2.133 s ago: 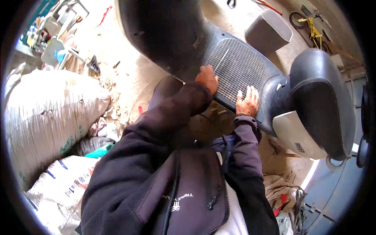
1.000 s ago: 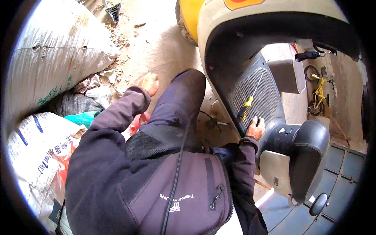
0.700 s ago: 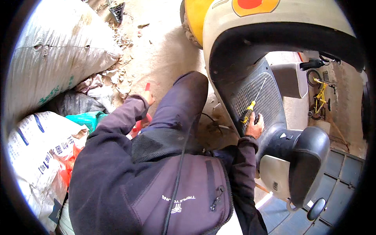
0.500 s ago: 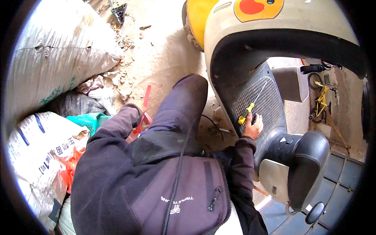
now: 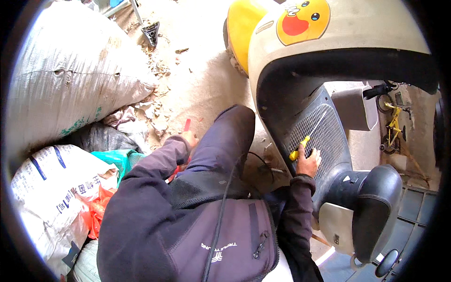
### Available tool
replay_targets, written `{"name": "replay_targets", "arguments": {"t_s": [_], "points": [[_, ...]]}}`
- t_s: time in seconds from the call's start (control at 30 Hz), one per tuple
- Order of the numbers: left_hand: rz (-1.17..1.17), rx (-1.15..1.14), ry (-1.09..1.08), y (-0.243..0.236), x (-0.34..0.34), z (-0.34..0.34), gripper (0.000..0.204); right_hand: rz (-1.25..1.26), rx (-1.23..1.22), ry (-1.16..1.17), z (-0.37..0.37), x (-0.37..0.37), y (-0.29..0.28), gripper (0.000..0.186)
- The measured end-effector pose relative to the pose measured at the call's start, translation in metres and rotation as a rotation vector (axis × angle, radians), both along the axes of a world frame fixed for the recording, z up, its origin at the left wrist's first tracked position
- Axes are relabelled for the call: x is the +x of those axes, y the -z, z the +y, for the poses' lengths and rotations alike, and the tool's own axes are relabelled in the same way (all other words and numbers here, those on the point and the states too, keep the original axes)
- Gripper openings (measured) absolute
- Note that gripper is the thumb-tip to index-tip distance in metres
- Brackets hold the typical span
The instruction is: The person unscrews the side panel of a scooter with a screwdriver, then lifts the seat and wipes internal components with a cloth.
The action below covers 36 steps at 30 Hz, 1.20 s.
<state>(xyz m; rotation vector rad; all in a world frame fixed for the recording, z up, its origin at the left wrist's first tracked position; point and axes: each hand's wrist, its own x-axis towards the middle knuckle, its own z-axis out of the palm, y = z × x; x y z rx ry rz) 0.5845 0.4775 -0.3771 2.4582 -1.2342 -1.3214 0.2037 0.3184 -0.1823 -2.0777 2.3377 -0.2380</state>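
Floor [image 5: 206,82] pale, dusty, strongly lit across upper middle of frame; dry leaf litter [image 5: 159,68] scattered upper left. Large white woven sack [image 5: 75,70] fills upper left; printed white sack [image 5: 58,181] below, dark bag [image 5: 101,138] and teal bag [image 5: 123,160] between, orange-red plastic bag [image 5: 99,207] lower left. Boxy grey block [image 5: 354,110] right of centre. Yellow bicycle [image 5: 393,124] near brownish wall [image 5: 426,136], far right. Blue panelled surface [image 5: 408,230] lower right, door or wall unclear. Frame corners dark.

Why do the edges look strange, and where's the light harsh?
In the head view, a fisheye lens bends straight edges near the black rim; the floor looks washed out up top, shadow lies beneath the scooter, and the yellow screwdriver looks fairly sharp.
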Motion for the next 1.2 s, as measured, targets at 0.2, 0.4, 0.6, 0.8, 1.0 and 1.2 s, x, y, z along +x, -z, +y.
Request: {"name": "replay_targets", "arguments": {"t_s": [0.2, 0.4, 0.6, 0.8, 1.0, 1.2], "points": [[-0.028, -0.015, 0.077, 0.012, 0.004, 0.021, 0.033, 0.002, -0.002, -0.041, -0.004, -0.001, 0.003, 0.075], [-0.037, -0.035, 0.006, 0.011, -0.001, 0.018, 0.042, 0.153, -0.097, -0.015, 0.001, 0.01, 0.011, 0.063], [0.029, -0.045, 0.031, 0.019, -0.003, 0.022, 0.052, 0.111, -0.08, 0.001, 0.004, 0.015, 0.002, 0.064], [0.019, -0.166, 0.031, 0.06, 0.004, 0.036, 0.047, 0.086, -0.044, -0.039, 0.004, 0.011, 0.0, 0.064], [0.086, -0.071, -0.061, 0.031, 0.0, 0.035, 0.049, 0.12, -0.072, -0.044, 0.003, 0.006, 0.003, 0.064], [0.109, 0.003, -0.073, 0.004, 0.007, 0.035, 0.043, 0.122, -0.075, -0.029, 0.001, 0.008, 0.003, 0.063]]}}
